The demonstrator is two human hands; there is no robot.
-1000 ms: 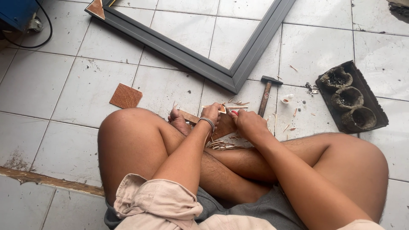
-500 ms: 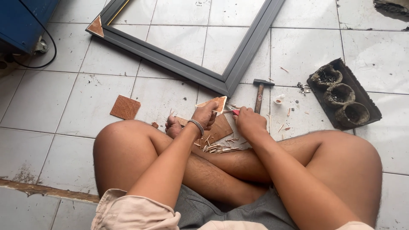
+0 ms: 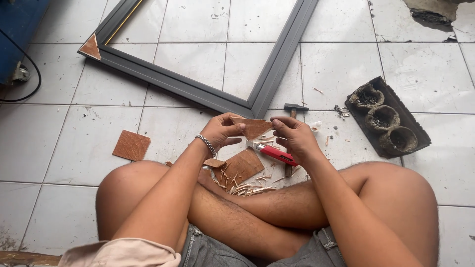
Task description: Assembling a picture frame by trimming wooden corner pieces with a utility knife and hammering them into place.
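A small brown triangle of board (image 3: 253, 126) is held up above the floor, just in front of the person's crossed legs, pinched between both hands. The left hand (image 3: 222, 132) grips its left corner, fingers closed on the edge; the right hand (image 3: 293, 136) closes on its right side and also clamps a red utility knife (image 3: 273, 154), whose blade end points left beneath the triangle. Below the hands a larger brown board piece (image 3: 242, 166) lies on the tiles among pale wood shavings (image 3: 250, 188). A hammer (image 3: 292, 111) lies just beyond the right hand. Farther away, the corner of a dark grey frame (image 3: 267, 84) rests on the floor. To the right sits a dark tray (image 3: 368, 128) with three round cups. On the left, a square brown board (image 3: 131, 145) lies apart on the white tiles (image 3: 64, 133).
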